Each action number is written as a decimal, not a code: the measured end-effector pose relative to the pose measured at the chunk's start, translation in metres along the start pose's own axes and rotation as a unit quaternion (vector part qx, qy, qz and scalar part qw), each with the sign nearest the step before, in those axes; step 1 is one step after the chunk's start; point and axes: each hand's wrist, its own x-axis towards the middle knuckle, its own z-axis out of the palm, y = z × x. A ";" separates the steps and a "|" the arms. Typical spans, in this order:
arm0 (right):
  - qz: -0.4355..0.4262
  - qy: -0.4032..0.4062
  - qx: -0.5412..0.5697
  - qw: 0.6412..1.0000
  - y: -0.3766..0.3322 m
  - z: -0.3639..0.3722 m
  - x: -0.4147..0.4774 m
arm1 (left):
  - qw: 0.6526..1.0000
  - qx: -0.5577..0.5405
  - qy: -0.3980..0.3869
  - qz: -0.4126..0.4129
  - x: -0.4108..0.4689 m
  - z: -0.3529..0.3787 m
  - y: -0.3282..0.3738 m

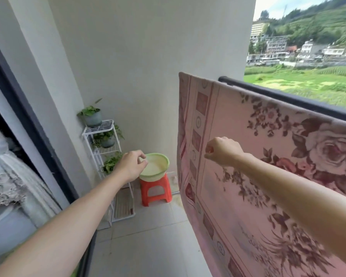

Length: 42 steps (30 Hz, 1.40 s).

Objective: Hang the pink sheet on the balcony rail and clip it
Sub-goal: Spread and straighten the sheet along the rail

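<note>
The pink sheet [268, 156], printed with dark roses, hangs draped over the black balcony rail [284, 96] on the right and reaches almost to the floor. My right hand [223, 150] is a closed fist just in front of the sheet's left part. A small reddish thing [209, 149] shows inside the curled fingers, and I cannot tell what it is. My left hand [131, 166] is stretched forward at the near rim of a green basin [162, 162], thumb and fingers pinched together with nothing visible between them.
The basin sits on a red plastic stool [156, 191] against the far wall. A white wire rack [106, 148] with potted plants stands to its left. A dark door frame [34, 124] and lace curtain [10, 176] line the left side.
</note>
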 end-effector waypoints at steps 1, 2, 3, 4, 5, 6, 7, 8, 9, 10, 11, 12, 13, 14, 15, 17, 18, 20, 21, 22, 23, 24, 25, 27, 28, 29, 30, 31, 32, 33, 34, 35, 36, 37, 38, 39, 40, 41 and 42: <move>-0.005 0.003 -0.004 1.000 -0.004 0.004 0.022 | 1.000 -0.005 0.004 -0.003 0.021 0.001 -0.008; -0.010 0.005 -0.008 1.000 -0.008 0.008 0.044 | 1.000 -0.011 0.008 -0.005 0.043 0.003 -0.017; -0.015 0.008 -0.013 1.000 -0.011 0.012 0.065 | 1.000 -0.015 0.010 -0.006 0.065 0.007 -0.026; -0.019 0.008 -0.017 1.000 -0.013 0.015 0.081 | 1.000 -0.017 0.005 -0.005 0.084 0.010 -0.033; -0.020 0.010 -0.020 1.000 -0.015 0.020 0.103 | 1.000 -0.019 -0.002 -0.003 0.107 0.014 -0.042; -0.017 0.014 -0.027 0.999 -0.016 0.025 0.124 | 1.000 -0.021 -0.006 -0.003 0.129 0.017 -0.050; -0.013 0.018 -0.034 0.999 -0.017 0.029 0.147 | 1.000 -0.023 -0.007 -0.001 0.153 0.020 -0.058; -0.009 0.025 -0.040 0.999 -0.017 0.031 0.166 | 1.000 -0.028 -0.009 0.002 0.173 0.023 -0.064; -0.004 0.036 -0.043 0.998 -0.017 0.033 0.187 | 0.999 -0.032 -0.014 0.008 0.195 0.025 -0.071; 0.004 0.049 -0.041 0.998 -0.018 0.035 0.212 | 0.999 -0.033 -0.023 0.017 0.220 0.027 -0.080; 0.013 0.059 -0.039 0.997 -0.020 0.035 0.233 | 0.999 -0.034 -0.035 0.022 0.243 0.028 -0.087; 0.024 0.066 -0.036 0.997 -0.023 0.034 0.259 | 0.998 -0.036 -0.047 0.026 0.272 0.027 -0.094; 0.035 0.074 -0.035 0.996 -0.025 0.033 0.284 | 0.997 -0.039 -0.054 0.028 0.302 0.025 -0.101; 0.042 0.083 -0.037 0.995 -0.027 0.030 0.303 | 0.997 -0.043 -0.056 0.030 0.326 0.023 -0.104; 0.048 0.098 -0.040 0.993 -0.028 0.028 0.325 | 0.997 -0.048 -0.052 0.032 0.356 0.021 -0.106; 0.051 0.134 -0.046 0.989 -0.026 0.023 0.363 | 0.997 -0.057 -0.042 0.040 0.409 0.021 -0.106; 0.049 0.150 -0.052 0.986 -0.024 0.020 0.380 | 0.996 -0.063 -0.046 0.045 0.432 0.024 -0.105; 0.047 0.178 -0.071 0.980 -0.018 0.017 0.412 | 0.993 -0.081 -0.066 0.059 0.470 0.039 -0.102; 0.048 0.195 -0.080 0.976 -0.013 0.014 0.431 | 0.991 -0.089 -0.075 0.066 0.490 0.048 -0.100; 0.049 0.211 -0.085 0.973 -0.007 0.010 0.451 | 0.989 -0.097 -0.083 0.073 0.510 0.058 -0.097; 0.050 0.225 -0.089 0.969 -0.001 0.006 0.471 | 0.987 -0.103 -0.090 0.079 0.530 0.068 -0.094; 0.051 0.240 -0.093 0.965 0.003 0.002 0.488 | 0.986 -0.105 -0.092 0.086 0.546 0.075 -0.090; 0.052 0.254 -0.100 0.961 0.009 0.001 0.509 | 0.986 -0.108 -0.095 0.090 0.567 0.085 -0.086; 0.055 0.277 -0.118 0.952 0.021 -0.004 0.549 | 0.984 -0.112 -0.098 0.095 0.608 0.104 -0.078; 0.062 0.279 -0.127 0.950 0.027 -0.005 0.566 | 0.983 -0.116 -0.106 0.093 0.626 0.113 -0.073; 0.071 0.276 -0.133 0.949 0.033 -0.005 0.581 | 0.982 -0.118 -0.116 0.092 0.642 0.120 -0.069; 0.085 0.261 -0.135 0.952 0.040 -0.005 0.598 | 0.980 -0.117 -0.127 0.095 0.660 0.127 -0.064; 0.099 0.240 -0.138 0.956 0.045 -0.005 0.614 | 0.979 -0.119 -0.133 0.097 0.679 0.133 -0.059; 0.110 0.216 -0.142 0.960 0.047 -0.006 0.629 | 0.978 -0.126 -0.134 0.101 0.698 0.137 -0.052; 0.117 0.192 -0.143 0.964 0.047 -0.006 0.642 | 0.976 -0.141 -0.134 0.102 0.717 0.141 -0.044; 0.119 0.175 -0.144 0.967 0.045 -0.006 0.650 | 0.973 -0.158 -0.132 0.101 0.733 0.143 -0.037; 0.121 0.171 -0.143 0.967 0.045 -0.006 0.659 | 0.970 -0.177 -0.130 0.101 0.751 0.146 -0.027; 0.124 0.175 -0.138 0.967 0.044 -0.006 0.665 | 0.967 -0.198 -0.129 0.100 0.767 0.147 -0.017; 0.127 0.183 -0.129 0.966 0.044 -0.007 0.668 | 0.961 -0.223 -0.127 0.100 0.784 0.148 -0.006; 0.132 0.186 -0.117 0.967 0.045 -0.007 0.669 | 0.954 -0.253 -0.125 0.100 0.799 0.149 0.006; 0.136 0.189 -0.103 0.967 0.047 -0.007 0.667 | 0.945 -0.288 -0.121 0.098 0.813 0.148 0.019; 0.142 0.192 -0.093 0.967 0.048 -0.008 0.667 | 0.933 -0.325 -0.117 0.096 0.827 0.147 0.032; 0.148 0.196 -0.087 0.965 0.048 -0.008 0.666 | 0.920 -0.363 -0.114 0.092 0.841 0.146 0.043; 0.158 0.199 -0.080 0.964 0.048 -0.009 0.666 | 0.906 -0.397 -0.118 0.090 0.853 0.148 0.053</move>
